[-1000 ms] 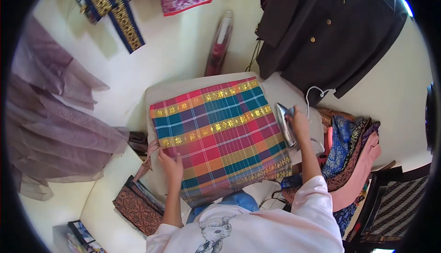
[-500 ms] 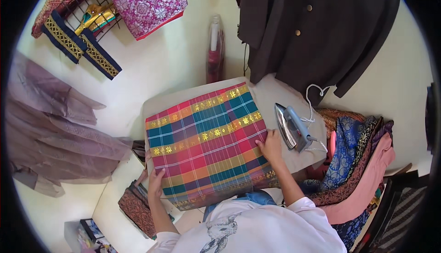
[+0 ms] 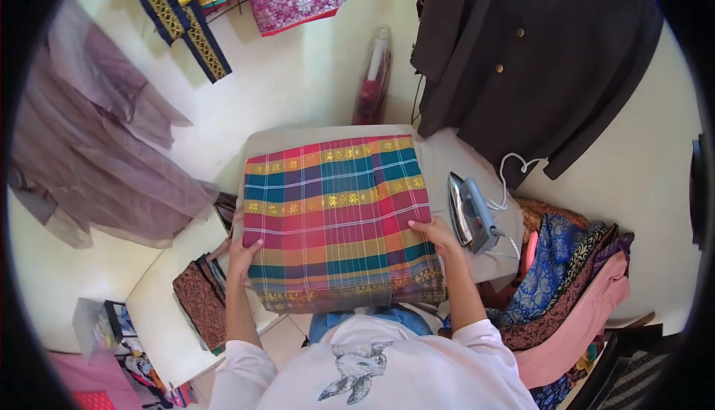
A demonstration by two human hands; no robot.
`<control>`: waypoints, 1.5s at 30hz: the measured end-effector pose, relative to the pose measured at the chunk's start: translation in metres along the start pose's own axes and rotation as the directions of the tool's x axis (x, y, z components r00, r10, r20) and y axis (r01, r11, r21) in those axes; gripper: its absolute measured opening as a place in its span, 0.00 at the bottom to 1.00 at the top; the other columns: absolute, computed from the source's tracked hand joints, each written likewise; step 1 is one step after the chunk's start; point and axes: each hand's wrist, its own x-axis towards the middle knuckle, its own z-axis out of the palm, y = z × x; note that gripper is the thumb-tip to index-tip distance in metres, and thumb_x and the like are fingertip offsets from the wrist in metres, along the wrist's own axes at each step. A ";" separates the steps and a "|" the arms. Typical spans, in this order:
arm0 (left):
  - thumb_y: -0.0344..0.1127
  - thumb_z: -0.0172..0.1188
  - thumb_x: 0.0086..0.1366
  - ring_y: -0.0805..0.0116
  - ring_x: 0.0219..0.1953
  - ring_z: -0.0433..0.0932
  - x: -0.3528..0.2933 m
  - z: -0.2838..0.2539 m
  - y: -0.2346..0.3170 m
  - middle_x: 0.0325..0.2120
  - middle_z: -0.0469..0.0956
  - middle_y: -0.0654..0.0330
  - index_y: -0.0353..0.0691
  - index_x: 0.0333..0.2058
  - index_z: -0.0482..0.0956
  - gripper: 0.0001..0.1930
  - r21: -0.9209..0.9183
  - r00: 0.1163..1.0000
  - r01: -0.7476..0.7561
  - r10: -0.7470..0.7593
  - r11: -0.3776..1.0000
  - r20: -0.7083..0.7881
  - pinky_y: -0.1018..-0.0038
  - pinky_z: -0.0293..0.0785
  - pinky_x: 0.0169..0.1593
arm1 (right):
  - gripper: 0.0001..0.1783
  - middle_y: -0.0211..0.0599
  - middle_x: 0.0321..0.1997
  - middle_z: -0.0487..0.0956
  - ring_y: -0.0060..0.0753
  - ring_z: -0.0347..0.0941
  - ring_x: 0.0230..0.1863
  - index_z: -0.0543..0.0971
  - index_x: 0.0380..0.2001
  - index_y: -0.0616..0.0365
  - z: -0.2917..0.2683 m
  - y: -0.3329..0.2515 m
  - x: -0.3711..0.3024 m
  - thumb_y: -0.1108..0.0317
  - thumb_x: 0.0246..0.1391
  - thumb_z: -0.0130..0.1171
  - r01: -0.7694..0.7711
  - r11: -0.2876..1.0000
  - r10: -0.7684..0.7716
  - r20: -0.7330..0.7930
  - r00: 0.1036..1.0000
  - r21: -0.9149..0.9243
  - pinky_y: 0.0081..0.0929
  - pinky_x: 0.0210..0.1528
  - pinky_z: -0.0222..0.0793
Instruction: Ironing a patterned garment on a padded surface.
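Note:
A checked cloth (image 3: 339, 224) in red, green, purple and ochre, with bands of gold motifs, lies spread over a beige padded board (image 3: 439, 149). Its near part hangs over the board's front edge. My left hand (image 3: 240, 257) grips the cloth's left edge, thumb on top and fingers hidden beneath. On the opposite edge, my right hand (image 3: 438, 234) pinches the cloth the same way. An iron (image 3: 471, 215) with a grey-blue body stands just right of my right hand, its metal plate turned toward the cloth and its pale cord curling behind it.
A dark jacket (image 3: 536, 60) hangs at the back right. Folded patterned fabrics (image 3: 547, 283) are heaped at the right. Sheer mauve clothing (image 3: 112, 149) hangs at the left. Brown folded cloth (image 3: 199, 298) sits on a white surface. A wire rack (image 3: 223, 0) holds fabrics above.
The cloth has turned slightly and now lies squarer to me, its near edge a little closer. My left hand has moved up and left along its edge. The whole view has shifted.

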 end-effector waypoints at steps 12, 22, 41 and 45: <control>0.32 0.59 0.60 0.75 0.42 0.73 -0.030 -0.038 0.106 0.39 0.77 0.63 0.34 0.45 0.74 0.15 -0.476 0.928 -0.371 0.333 0.798 -0.166 0.77 0.66 0.48 | 0.12 0.29 0.38 0.79 0.24 0.74 0.40 0.77 0.40 0.55 0.033 -0.110 -0.062 0.64 0.52 0.60 0.466 0.847 -0.405 -0.257 0.877 0.254 0.25 0.45 0.68; 0.27 0.64 0.55 0.74 0.42 0.74 -0.100 -0.084 0.178 0.41 0.76 0.61 0.35 0.49 0.68 0.23 -0.437 0.722 -0.667 0.669 0.604 -0.177 0.78 0.68 0.47 | 0.10 0.30 0.35 0.79 0.25 0.76 0.36 0.76 0.38 0.57 0.051 -0.165 -0.164 0.66 0.53 0.57 0.699 0.685 -0.601 -0.382 0.702 0.208 0.25 0.40 0.72; 0.35 0.53 0.61 0.49 0.55 0.64 0.155 0.059 0.061 0.52 0.66 0.45 0.32 0.54 0.61 0.24 0.474 0.879 -0.239 0.397 0.847 -0.265 0.60 0.59 0.57 | 0.26 0.52 0.49 0.72 0.52 0.68 0.51 0.67 0.52 0.68 0.023 -0.057 0.163 0.67 0.51 0.57 0.276 0.684 -0.669 -0.430 0.607 -0.675 0.36 0.56 0.60; 0.45 0.51 0.63 0.44 0.62 0.53 0.090 0.137 0.108 0.61 0.54 0.46 0.44 0.58 0.60 0.27 0.687 0.806 -0.492 0.577 0.534 0.129 0.50 0.48 0.62 | 0.34 0.47 0.65 0.58 0.50 0.49 0.67 0.60 0.61 0.56 0.091 -0.058 0.096 0.56 0.53 0.55 0.205 0.237 -0.775 -0.058 0.629 -0.950 0.48 0.65 0.44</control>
